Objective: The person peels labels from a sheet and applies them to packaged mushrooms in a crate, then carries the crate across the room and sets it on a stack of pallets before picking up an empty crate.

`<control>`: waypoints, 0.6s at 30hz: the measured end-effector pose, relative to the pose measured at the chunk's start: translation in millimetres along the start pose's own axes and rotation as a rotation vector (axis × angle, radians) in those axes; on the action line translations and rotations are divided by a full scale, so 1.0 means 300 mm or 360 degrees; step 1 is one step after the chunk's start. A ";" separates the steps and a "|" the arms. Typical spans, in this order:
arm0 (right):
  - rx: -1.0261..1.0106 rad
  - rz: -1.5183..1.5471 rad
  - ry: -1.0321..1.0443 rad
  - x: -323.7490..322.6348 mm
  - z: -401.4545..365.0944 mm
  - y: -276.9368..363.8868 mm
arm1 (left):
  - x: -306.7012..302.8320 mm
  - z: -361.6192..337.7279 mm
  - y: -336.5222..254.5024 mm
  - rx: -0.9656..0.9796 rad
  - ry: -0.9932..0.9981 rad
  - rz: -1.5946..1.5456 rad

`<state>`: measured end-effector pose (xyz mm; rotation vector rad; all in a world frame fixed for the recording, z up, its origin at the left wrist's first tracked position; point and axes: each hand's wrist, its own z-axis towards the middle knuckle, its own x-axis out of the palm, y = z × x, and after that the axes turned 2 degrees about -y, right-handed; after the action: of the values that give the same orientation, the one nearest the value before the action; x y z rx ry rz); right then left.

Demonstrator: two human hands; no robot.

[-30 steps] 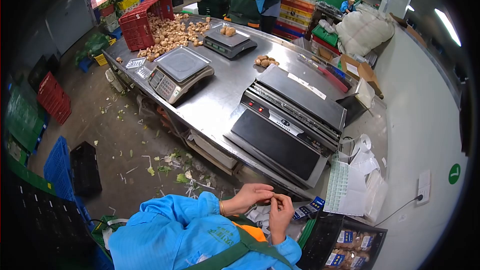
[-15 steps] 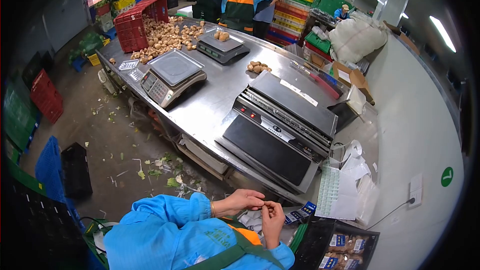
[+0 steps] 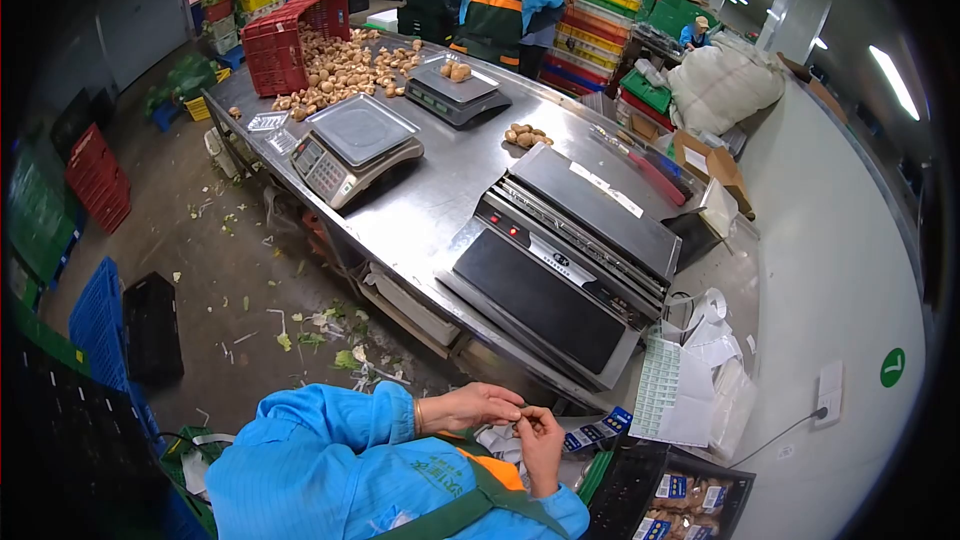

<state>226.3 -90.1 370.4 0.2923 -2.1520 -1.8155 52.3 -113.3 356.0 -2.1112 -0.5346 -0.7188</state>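
My left hand (image 3: 470, 407) and my right hand (image 3: 540, 448) meet in front of my apron, fingertips pinched together. Whatever they hold between them is too small to make out. Just right of my right hand is a strip of blue labels (image 3: 598, 430). Below it, a black crate (image 3: 625, 485) holds packed mushrooms (image 3: 685, 510). Beyond my hands, a wrapping machine (image 3: 545, 295) lies on the steel table (image 3: 400, 230). A small pile of mushrooms (image 3: 526, 135) sits behind the machine.
Two scales (image 3: 360, 130) (image 3: 455, 90) stand on the table, the farther one bearing mushrooms. A red crate (image 3: 275, 55) lies tipped beside loose mushrooms (image 3: 350, 65). Two people stand across the table. Paper sheets (image 3: 680, 390) lie at the right. Blue and black crates are at the left.
The camera view has shifted slightly, so the table and crates appear a little to the right. My hands remain together, with only slight finger movement.
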 end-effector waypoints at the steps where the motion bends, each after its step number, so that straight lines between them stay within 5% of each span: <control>1: 0.0022 0.0046 0.0012 -0.003 0.000 -0.002 | 0.003 -0.001 0.001 0.0000 -0.0002 0.0000; 18: 0.0020 -0.0227 0.0045 -0.079 -0.039 -0.034 | 0.005 0.039 0.070 -0.0056 0.0064 0.0201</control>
<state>252.4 -94.4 359.8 0.4831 -2.1739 -1.8612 69.4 -115.5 339.3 -2.1372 -0.3657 -0.7015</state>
